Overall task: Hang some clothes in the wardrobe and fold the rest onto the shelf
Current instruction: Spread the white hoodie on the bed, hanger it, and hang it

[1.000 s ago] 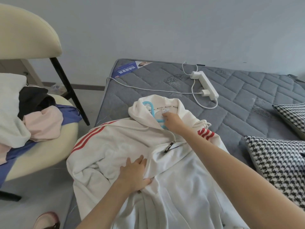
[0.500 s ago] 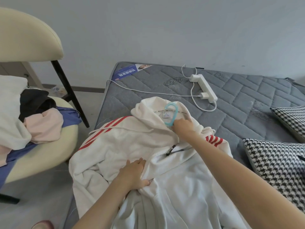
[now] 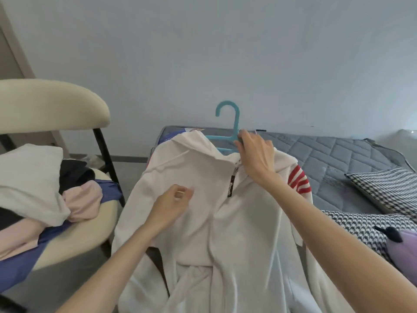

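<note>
1. Gripping the teal hanger (image 3: 234, 123) just below its hook, the right hand (image 3: 255, 154) has its fingers curled round the bar; the hook points up.
2. The white jacket (image 3: 237, 222) hangs from that hanger, held up in front of the grey mattress (image 3: 338, 159); red stripes show on one sleeve, and a black zip pull hangs below the collar.
3. The left hand (image 3: 171, 204) sits against the jacket's chest, fingers curled narrow; whether they pinch the cloth cannot be told.
4. The cream chair (image 3: 45, 102) on the left holds a heap of clothes (image 3: 33, 177); white, black, pink and blue pieces lie piled on its seat.
5. Two houndstooth pillows (image 3: 388, 188) lie on the mattress to the right; a purple item (image 3: 404, 251) touches the nearer one.
</note>
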